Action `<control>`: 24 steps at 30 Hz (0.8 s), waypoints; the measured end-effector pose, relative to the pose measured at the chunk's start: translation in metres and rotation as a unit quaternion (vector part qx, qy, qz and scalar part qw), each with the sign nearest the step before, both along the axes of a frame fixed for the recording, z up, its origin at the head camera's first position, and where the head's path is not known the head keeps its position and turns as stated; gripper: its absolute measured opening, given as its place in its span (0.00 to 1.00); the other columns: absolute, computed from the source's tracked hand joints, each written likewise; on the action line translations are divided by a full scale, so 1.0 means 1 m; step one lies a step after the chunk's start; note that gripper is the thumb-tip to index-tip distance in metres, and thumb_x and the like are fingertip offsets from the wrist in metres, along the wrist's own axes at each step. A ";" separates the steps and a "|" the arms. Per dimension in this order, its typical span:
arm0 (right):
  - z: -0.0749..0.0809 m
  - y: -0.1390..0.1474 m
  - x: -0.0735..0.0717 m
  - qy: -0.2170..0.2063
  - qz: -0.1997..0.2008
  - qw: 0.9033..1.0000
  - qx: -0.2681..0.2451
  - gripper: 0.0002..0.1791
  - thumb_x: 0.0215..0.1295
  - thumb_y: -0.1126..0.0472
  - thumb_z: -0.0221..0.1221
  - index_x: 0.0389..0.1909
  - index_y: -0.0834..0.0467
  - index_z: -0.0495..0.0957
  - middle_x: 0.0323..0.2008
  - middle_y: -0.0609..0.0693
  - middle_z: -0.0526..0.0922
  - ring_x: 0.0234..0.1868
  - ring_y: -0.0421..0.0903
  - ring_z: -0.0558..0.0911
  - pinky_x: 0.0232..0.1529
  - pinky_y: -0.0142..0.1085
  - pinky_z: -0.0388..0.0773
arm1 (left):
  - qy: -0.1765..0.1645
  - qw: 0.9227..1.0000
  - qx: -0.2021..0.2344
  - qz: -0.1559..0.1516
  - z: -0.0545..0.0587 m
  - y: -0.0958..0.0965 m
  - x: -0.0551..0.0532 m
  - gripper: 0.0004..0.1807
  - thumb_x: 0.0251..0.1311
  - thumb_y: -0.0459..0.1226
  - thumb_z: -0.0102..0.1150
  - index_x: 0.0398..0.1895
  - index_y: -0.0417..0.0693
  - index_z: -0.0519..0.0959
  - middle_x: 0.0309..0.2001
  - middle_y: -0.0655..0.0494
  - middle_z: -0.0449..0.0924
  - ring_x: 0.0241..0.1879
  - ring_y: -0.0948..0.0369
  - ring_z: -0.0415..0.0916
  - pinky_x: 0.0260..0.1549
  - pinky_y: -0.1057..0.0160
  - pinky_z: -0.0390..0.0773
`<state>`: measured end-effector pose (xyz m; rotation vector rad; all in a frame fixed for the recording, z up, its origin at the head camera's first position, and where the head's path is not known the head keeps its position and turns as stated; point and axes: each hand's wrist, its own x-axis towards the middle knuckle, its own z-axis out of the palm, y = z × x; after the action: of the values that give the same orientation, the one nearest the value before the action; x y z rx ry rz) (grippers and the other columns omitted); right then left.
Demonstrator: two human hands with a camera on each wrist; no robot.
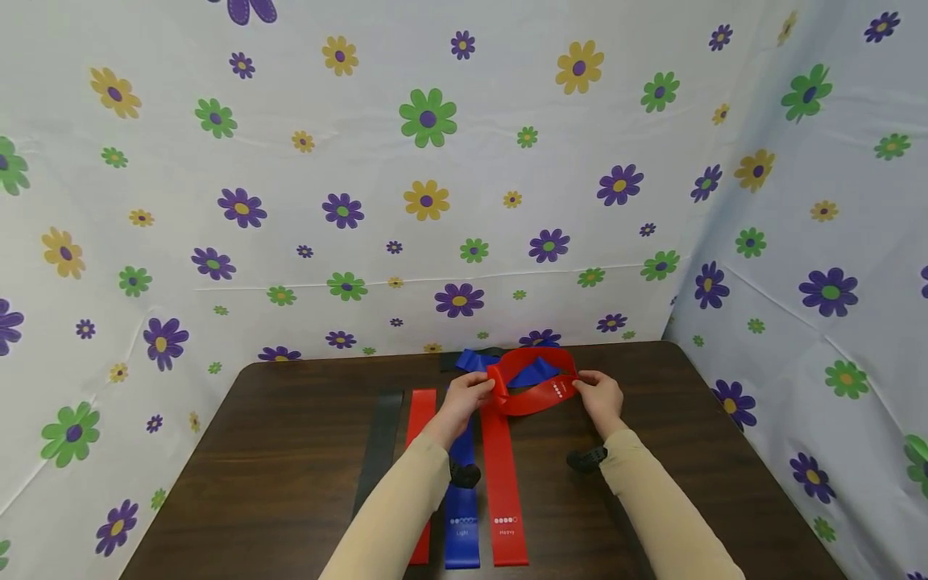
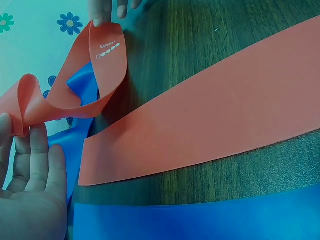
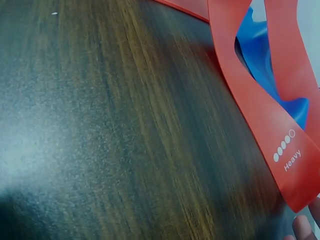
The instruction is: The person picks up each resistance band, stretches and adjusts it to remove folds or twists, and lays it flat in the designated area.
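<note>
- Our left hand [image 1: 466,401] and right hand [image 1: 602,399] each pinch an end of the red loop [image 1: 534,400].
- We hold its long axis sideways between them, over the table [image 1: 290,451], "Heavy" print [image 3: 292,160] rightward.

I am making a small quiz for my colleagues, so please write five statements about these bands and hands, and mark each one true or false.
1. The left hand and the right hand hold one red loop. True.
2. The red loop is marked "Light". False: it is marked "Heavy".
3. In the head view, a flat blue band lies between two flat red bands. True.
4. In that view, the long dark band lies right of the flat blue band. False: the long dark band lies left of it.
5. The tabletop is white. False: the tabletop is dark brown.
</note>
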<state>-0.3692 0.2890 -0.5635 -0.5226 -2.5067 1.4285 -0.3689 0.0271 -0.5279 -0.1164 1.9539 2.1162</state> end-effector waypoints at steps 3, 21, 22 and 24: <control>0.001 -0.001 -0.001 -0.009 0.006 1.000 0.003 0.17 0.65 0.59 0.61 0.50 0.65 0.81 0.50 0.65 0.80 0.52 0.61 0.75 0.56 0.55 0.68 | 0.002 1.000 0.007 -0.003 0.001 -0.001 0.001 0.13 0.64 0.33 0.60 0.48 0.33 0.78 0.44 0.46 0.81 0.35 0.58 0.80 0.54 0.48 0.75; 0.018 0.003 0.003 0.028 0.012 0.999 0.020 0.18 0.68 0.56 0.59 0.49 0.66 0.81 0.51 0.65 0.80 0.51 0.61 0.76 0.51 0.53 0.72 | 0.021 1.000 -0.010 0.005 0.003 -0.006 0.003 0.16 0.65 0.33 0.59 0.52 0.32 0.77 0.47 0.44 0.79 0.38 0.57 0.80 0.52 0.51 0.76; 0.019 0.004 0.003 0.030 0.011 0.999 0.015 0.18 0.67 0.56 0.59 0.49 0.65 0.81 0.51 0.65 0.80 0.51 0.61 0.75 0.51 0.53 0.72 | 0.023 1.000 -0.010 0.005 0.003 -0.006 0.003 0.16 0.65 0.33 0.59 0.52 0.32 0.77 0.47 0.44 0.79 0.38 0.58 0.80 0.52 0.51 0.76; 0.021 0.006 0.005 0.031 0.007 0.999 0.003 0.19 0.68 0.55 0.59 0.50 0.65 0.81 0.52 0.64 0.80 0.51 0.60 0.75 0.49 0.51 0.72 | 0.029 1.000 -0.008 0.006 0.004 -0.008 0.004 0.16 0.65 0.33 0.59 0.52 0.31 0.77 0.47 0.44 0.80 0.37 0.57 0.80 0.53 0.49 0.75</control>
<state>-0.3638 0.2951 -0.5423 -0.4535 -2.4705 1.4183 -0.3653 0.0192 -0.5238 -0.0696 2.0088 2.1342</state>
